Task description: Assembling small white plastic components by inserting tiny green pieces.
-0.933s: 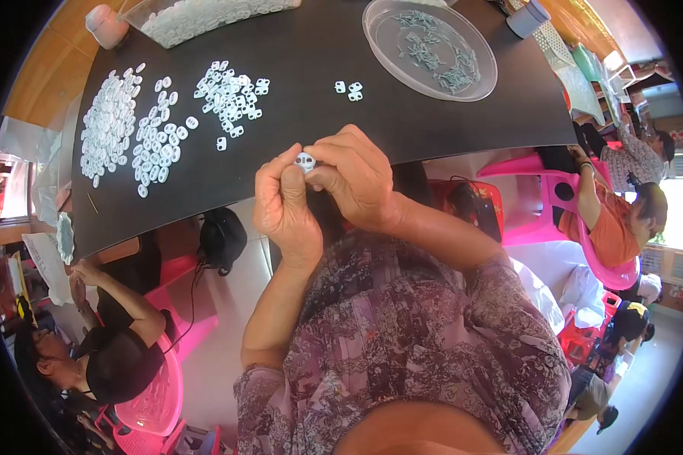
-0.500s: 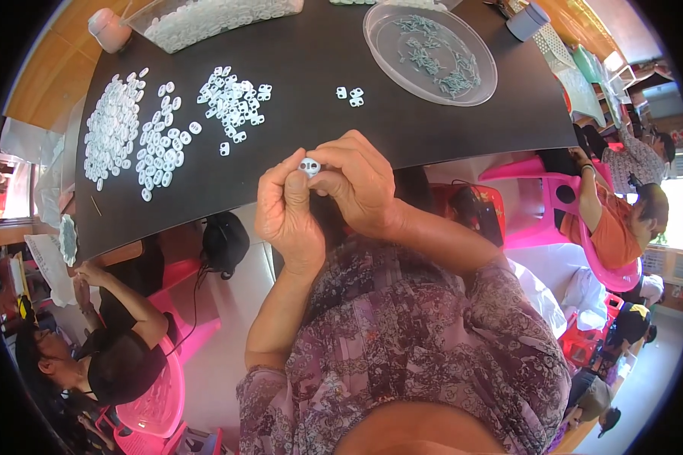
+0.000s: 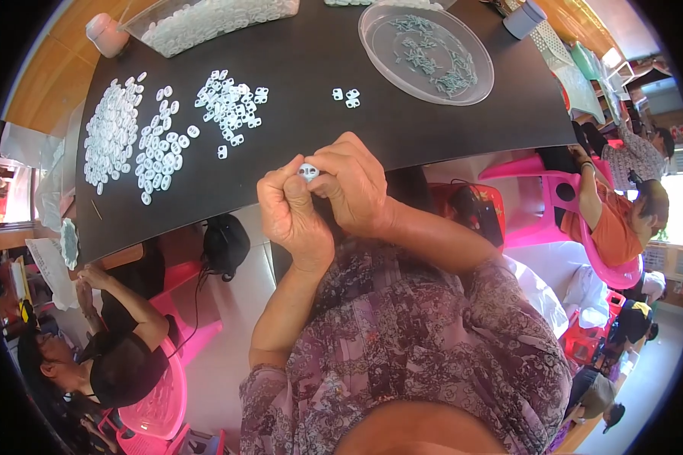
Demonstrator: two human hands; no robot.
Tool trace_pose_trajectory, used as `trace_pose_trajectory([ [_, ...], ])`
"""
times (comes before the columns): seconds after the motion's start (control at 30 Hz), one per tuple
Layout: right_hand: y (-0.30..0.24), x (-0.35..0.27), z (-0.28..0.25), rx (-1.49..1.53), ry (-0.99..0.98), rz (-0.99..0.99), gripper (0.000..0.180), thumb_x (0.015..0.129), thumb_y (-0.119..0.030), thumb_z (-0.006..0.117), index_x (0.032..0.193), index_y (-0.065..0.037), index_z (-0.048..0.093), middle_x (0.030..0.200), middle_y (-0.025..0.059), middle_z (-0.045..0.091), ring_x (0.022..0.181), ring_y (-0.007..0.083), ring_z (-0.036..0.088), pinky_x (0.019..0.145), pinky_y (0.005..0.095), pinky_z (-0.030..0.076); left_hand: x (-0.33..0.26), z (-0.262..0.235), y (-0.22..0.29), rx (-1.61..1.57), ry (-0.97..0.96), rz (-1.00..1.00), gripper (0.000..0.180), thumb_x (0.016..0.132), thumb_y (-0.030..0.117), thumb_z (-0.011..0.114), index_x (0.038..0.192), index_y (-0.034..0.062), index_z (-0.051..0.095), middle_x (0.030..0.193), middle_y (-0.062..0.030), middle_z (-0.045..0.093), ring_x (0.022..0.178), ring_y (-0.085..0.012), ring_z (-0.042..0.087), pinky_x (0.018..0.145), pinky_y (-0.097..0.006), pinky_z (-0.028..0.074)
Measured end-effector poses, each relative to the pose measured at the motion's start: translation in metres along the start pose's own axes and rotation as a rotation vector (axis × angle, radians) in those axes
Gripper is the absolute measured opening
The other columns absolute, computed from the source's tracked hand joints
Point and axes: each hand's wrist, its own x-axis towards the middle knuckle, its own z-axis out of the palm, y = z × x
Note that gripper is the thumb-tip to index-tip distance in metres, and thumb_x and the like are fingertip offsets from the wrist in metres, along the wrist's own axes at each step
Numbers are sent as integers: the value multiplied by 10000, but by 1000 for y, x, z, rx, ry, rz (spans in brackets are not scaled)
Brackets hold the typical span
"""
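A small white oval plastic piece with two dark holes (image 3: 308,171) is pinched between both hands just off the table's near edge. My left hand (image 3: 294,216) grips its left side with thumb and forefinger. From the right, my right hand (image 3: 357,182) closes its thumb and fingers on the same piece. Beyond them on the dark table lie a heap of small white squarish pieces (image 3: 231,104) and, farther left, loose oval pieces (image 3: 159,148) beside a bigger pile of ovals (image 3: 111,130). A few white pieces (image 3: 349,97) lie apart, ahead of my right hand.
A round clear tray (image 3: 372,57) with small grey-green pins stands at the far right, near a grey-lidded container (image 3: 525,20). A clear bin of white pieces (image 3: 220,24) and a pink jar (image 3: 108,35) stand at the far left. Another person (image 3: 125,364) sits at left.
Both hands stay closed on the small white piece; the left wrist has shifted slightly right and the right hand slightly left. The piece looks a little tilted compared with before.
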Motion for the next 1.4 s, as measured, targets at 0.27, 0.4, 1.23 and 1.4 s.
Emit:
trace_pose_trajectory([
  [0.27,5,1,1,-20,-3,-28,196,752,24,624,937,32,559,784,109,567,632,225,527,539,315,433,6,3,-4,17,-21,46,268,941,240,511,949,-24,559,846,-9,490,745,-61,450,664,-206,399],
  [0.4,4,2,-3,-36,-11,-29,206,744,27,628,938,28,559,796,111,575,631,229,529,548,319,437,6,-1,-11,157,-43,102,232,952,187,481,985,-30,556,856,-29,505,723,-73,469,645,-207,405],
  [1.23,188,227,-77,-738,-142,89,181,780,-178,620,897,-47,665,811,96,665,747,224,627,690,340,471,71,21,-42,1227,-763,656,622,787,391,615,1156,-97,499,1233,-244,479,1198,-355,414,962,-464,323],
  [1.4,205,240,-65,-767,-261,62,170,757,-178,585,838,-50,663,801,150,655,762,316,627,695,404,474,83,7,-39,1324,-693,634,627,783,379,617,1108,-149,518,1177,-297,481,1161,-406,408,965,-480,314],
])
